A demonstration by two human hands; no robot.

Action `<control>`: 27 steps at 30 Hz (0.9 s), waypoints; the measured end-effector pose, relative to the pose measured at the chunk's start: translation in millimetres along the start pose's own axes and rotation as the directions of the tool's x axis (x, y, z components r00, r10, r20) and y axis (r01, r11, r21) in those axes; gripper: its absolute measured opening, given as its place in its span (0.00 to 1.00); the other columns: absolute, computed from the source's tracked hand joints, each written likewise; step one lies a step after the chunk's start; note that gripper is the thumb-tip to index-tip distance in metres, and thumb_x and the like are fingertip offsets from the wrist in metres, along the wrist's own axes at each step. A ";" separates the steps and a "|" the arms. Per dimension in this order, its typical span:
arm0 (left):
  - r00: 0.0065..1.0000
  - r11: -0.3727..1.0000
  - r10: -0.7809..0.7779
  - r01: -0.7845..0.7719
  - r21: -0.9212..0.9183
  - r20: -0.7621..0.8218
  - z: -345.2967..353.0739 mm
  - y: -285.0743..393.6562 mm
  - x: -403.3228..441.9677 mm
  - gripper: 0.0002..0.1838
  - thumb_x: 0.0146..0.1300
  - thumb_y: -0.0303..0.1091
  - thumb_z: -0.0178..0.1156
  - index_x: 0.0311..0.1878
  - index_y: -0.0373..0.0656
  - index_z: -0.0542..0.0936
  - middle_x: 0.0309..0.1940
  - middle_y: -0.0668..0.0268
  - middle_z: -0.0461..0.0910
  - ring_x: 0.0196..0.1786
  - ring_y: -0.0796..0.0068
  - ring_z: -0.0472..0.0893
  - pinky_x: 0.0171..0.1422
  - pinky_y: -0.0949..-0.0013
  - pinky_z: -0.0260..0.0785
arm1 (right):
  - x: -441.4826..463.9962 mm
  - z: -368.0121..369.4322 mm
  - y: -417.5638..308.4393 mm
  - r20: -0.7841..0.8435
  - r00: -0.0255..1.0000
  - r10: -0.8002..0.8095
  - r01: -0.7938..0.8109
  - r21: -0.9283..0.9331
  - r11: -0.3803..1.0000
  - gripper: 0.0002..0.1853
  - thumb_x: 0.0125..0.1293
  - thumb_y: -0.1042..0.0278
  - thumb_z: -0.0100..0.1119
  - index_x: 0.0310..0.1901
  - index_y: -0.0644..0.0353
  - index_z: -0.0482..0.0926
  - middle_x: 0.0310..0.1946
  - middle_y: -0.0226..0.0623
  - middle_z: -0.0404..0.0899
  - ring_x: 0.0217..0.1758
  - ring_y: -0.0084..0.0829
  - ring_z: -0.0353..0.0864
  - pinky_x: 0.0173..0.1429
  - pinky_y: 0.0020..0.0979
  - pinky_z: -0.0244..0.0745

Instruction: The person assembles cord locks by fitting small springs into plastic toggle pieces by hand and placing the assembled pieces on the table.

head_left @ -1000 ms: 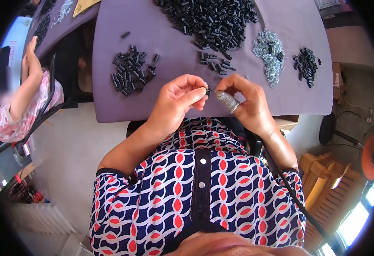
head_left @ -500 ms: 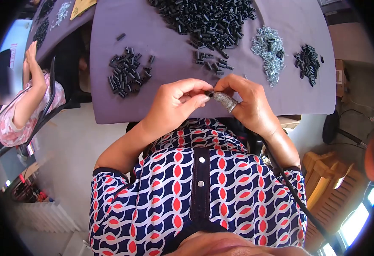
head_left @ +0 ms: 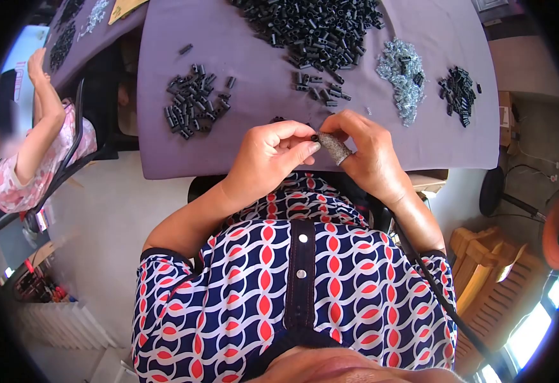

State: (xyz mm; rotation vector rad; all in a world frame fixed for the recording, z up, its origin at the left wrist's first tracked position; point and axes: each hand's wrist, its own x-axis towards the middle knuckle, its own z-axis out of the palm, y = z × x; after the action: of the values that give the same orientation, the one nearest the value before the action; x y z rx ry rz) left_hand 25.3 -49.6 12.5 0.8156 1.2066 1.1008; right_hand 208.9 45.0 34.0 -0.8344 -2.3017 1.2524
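Note:
Between thumb and fingers, my left hand (head_left: 270, 153) pinches a small black tube (head_left: 316, 138). My right hand (head_left: 365, 150), its thumb wrapped in a silvery-grey cover (head_left: 335, 149), is closed right against the tube's other side; anything between its fingertips is too small to make out. Beyond my hands lie a few loose black tubes (head_left: 321, 89) and a large heap of black tubes (head_left: 317, 32). A smaller pile of black tubes (head_left: 196, 102) is on the left. On the right are a pile of small shiny clear or metallic pieces (head_left: 400, 80) and a pile of black parts (head_left: 458, 96).
The purple-covered table (head_left: 247, 70) has its near edge just under my hands. At the left, a person in a pink patterned top (head_left: 21, 172) sits by another table (head_left: 94, 54). Wooden furniture (head_left: 490, 262) and a fan (head_left: 555, 233) stand at the right.
My hands have come together, so the right fingertips now meet the black tube in my left hand. The other person's hands have shifted slightly.

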 end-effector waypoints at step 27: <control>0.878 0.694 0.459 -0.451 0.561 0.139 -7.8 -2.3 11.9 0.09 0.59 0.21 0.67 0.43 0.37 0.83 0.35 0.57 0.82 0.35 0.60 0.84 0.40 0.66 0.76 | 7.5 -16.9 -1.7 0.191 0.974 0.125 -0.120 -0.037 0.992 0.13 0.57 0.84 0.66 0.44 0.65 0.81 0.34 0.39 0.83 0.37 0.29 0.85 0.43 0.30 0.79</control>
State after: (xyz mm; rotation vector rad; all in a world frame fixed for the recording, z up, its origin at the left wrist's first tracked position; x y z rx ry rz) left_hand 18.2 -39.4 5.3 1.6628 1.4151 1.1319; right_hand 212.6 59.7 44.7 -0.9125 -2.4541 1.4158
